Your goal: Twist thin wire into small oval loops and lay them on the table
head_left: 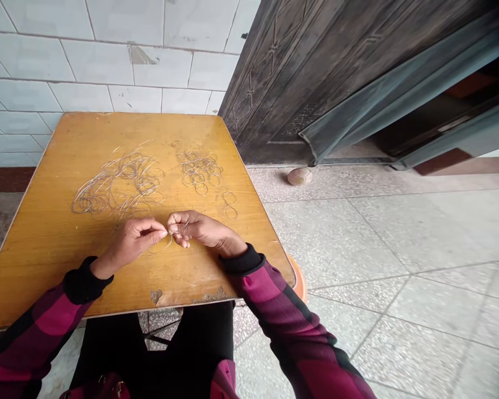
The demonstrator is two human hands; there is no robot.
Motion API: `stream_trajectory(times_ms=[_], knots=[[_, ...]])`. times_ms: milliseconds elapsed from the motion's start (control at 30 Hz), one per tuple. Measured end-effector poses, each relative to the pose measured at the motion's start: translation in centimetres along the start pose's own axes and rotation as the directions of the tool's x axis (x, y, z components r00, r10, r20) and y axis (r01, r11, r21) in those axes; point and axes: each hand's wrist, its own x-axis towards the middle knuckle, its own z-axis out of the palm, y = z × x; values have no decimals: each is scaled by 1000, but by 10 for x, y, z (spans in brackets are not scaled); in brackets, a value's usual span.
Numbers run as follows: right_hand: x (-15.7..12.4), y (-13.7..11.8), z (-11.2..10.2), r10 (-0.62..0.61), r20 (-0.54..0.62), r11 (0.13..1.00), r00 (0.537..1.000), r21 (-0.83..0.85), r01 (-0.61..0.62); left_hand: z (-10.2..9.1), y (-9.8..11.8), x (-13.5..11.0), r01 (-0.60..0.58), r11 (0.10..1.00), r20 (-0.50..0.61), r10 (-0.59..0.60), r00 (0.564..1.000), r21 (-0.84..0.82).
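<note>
Nearest you is the table (191,277)'s chipped front edge. Over it, your left hand (133,239) has thumb and fingertips pinched together on a thin wire (171,239); your right hand (203,228) is clamped on it just beside, part curving over the fingers. From there, two loops (230,205) lie at 2 o'clock, the tangle (139,185) between 10 and 11, the rings (200,170) at 1. Farther off, the door (283,83) stands at 1.

The back is filled by a white-tiled wall (108,64); before it a yellow-brown counter (58,233) is placed, its near edge worn. And to the right, a dark patterned door (291,72) is seen, a blue-grey curtain (382,91) hung beside it, pale floor slabs (328,238) spread below!
</note>
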Motion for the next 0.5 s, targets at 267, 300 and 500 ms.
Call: stream_trajectory(times_ms=[267,300,500], knots=[[3,2,-2,76,-101,992,992,105,-66,2,1,0,-16,1000,-46,17,999,24],[3,2,-1,82,-110,991,991,117,-69,2,1,0,-14,1000,-56,15,998,24],[6,3,3,89,-113,983,990,170,-69,4,1,0,-35,999,-53,37,998,34]])
